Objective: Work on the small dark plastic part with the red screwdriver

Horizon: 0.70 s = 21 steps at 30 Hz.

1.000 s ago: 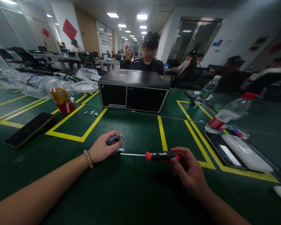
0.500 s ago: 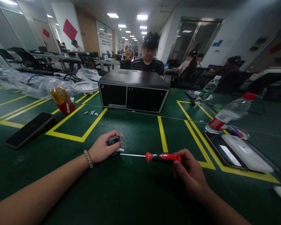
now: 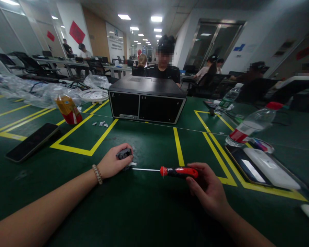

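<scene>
My left hand (image 3: 115, 161) is closed around a small dark grey plastic part (image 3: 124, 154), resting low over the green table. A bit of white material shows beside its fingertips. In my right hand (image 3: 208, 187) is the red and black handle of a screwdriver (image 3: 179, 172), gripped at its end between thumb and fingers. The screwdriver lies level, its thin metal shaft pointing left to the underside of the grey part. The tip is hidden near my left fingers, so I cannot tell what exactly it touches.
Beyond my hands stands a black computer case (image 3: 146, 99). Leftward are a phone (image 3: 32, 142), an orange drink bottle (image 3: 68, 108), white scraps (image 3: 102, 124) and a white basket (image 3: 94, 95). A red-capped bottle (image 3: 254, 125) and phones (image 3: 252, 166) lie right. A person (image 3: 163, 68) sits opposite.
The thumb and fingers of my right hand have shifted slightly on the screwdriver's handle. My left hand and the grey part look unmoved.
</scene>
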Each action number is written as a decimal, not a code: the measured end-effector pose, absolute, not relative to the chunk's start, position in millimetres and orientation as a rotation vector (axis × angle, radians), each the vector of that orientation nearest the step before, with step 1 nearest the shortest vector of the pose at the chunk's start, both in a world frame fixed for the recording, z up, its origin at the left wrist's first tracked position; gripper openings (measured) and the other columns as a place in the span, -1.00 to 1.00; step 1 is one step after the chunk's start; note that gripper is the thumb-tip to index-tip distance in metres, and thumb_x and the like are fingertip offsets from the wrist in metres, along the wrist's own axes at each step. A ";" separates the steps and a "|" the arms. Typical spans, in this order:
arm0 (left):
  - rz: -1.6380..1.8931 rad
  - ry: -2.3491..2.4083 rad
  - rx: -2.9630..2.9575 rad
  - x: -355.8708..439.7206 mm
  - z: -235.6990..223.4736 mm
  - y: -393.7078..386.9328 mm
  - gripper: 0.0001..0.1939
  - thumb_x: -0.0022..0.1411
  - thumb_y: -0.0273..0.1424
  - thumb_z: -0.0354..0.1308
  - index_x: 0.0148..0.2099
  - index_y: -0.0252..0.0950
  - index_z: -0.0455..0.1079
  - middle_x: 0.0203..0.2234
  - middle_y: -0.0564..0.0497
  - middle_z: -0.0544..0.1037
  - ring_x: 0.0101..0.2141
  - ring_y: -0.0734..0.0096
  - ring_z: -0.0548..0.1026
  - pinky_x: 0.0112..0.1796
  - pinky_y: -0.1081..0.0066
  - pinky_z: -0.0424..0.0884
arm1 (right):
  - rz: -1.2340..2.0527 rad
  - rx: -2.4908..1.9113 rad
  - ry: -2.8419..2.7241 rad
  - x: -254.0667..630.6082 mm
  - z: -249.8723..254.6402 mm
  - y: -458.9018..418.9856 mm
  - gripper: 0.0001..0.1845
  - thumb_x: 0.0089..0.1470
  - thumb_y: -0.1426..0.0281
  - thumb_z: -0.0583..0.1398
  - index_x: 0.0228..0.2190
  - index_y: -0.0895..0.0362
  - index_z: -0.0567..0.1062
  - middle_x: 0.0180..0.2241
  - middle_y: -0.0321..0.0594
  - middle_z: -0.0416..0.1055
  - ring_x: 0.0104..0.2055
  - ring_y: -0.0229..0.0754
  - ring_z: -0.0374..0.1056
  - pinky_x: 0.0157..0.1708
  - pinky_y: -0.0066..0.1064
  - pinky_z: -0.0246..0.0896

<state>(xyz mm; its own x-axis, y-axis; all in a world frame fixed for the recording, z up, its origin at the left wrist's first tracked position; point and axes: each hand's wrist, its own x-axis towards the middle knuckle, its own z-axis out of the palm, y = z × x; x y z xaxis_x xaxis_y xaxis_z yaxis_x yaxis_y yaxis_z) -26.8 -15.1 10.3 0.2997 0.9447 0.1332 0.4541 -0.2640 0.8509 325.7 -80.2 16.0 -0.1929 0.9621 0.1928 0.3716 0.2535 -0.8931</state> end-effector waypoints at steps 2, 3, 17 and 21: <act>0.862 1.249 1.844 -27.2 9.9 -14.5 -0.84 0.27 -0.29 0.19 -0.15 -0.26 0.42 -0.33 0.02 0.53 -0.35 0.32 0.50 -0.31 0.35 0.41 | 0.901 -1.218 -1.741 326.6 13.7 -81.1 -0.62 0.29 0.28 0.24 0.08 0.01 0.33 -0.18 -0.14 0.48 -0.49 -0.21 0.43 -0.57 -0.39 0.44; 0.859 1.249 1.841 -27.3 9.8 -14.4 -0.83 0.27 -0.29 0.19 -0.15 -0.26 0.41 -0.32 0.02 0.53 -0.35 0.32 0.50 -0.31 0.35 0.42 | 0.913 -1.206 -1.753 327.0 12.8 -81.4 -0.62 0.30 0.30 0.22 0.11 0.01 0.31 -0.18 -0.14 0.48 -0.48 -0.21 0.44 -0.56 -0.39 0.45; 0.859 1.234 1.852 -27.7 10.7 -14.4 -0.83 0.28 -0.28 0.19 -0.15 -0.26 0.41 -0.33 0.02 0.52 -0.36 0.32 0.50 -0.32 0.35 0.42 | 0.986 -1.241 -1.673 324.5 17.0 -79.1 -0.67 0.29 0.07 0.23 -0.17 0.07 0.48 -0.47 -0.30 0.42 -0.56 -0.21 0.38 -0.63 -0.42 0.33; 0.871 1.240 1.845 -27.0 10.3 -14.5 -0.84 0.26 -0.30 0.19 -0.17 -0.26 0.41 -0.35 0.03 0.52 -0.37 0.33 0.48 -0.32 0.36 0.41 | 0.923 -1.253 -1.684 322.9 14.5 -79.5 -0.70 0.33 0.15 0.20 -0.02 0.05 0.43 -0.39 -0.26 0.46 -0.57 -0.23 0.38 -0.64 -0.42 0.34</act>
<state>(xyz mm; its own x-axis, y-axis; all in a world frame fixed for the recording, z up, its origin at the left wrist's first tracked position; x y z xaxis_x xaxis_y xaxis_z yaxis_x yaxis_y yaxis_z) -27.0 -14.5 10.3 0.3036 0.9436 0.1318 0.4445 -0.2626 0.8564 322.9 -79.5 14.5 -0.1651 0.9687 0.1851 0.3647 0.2344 -0.9011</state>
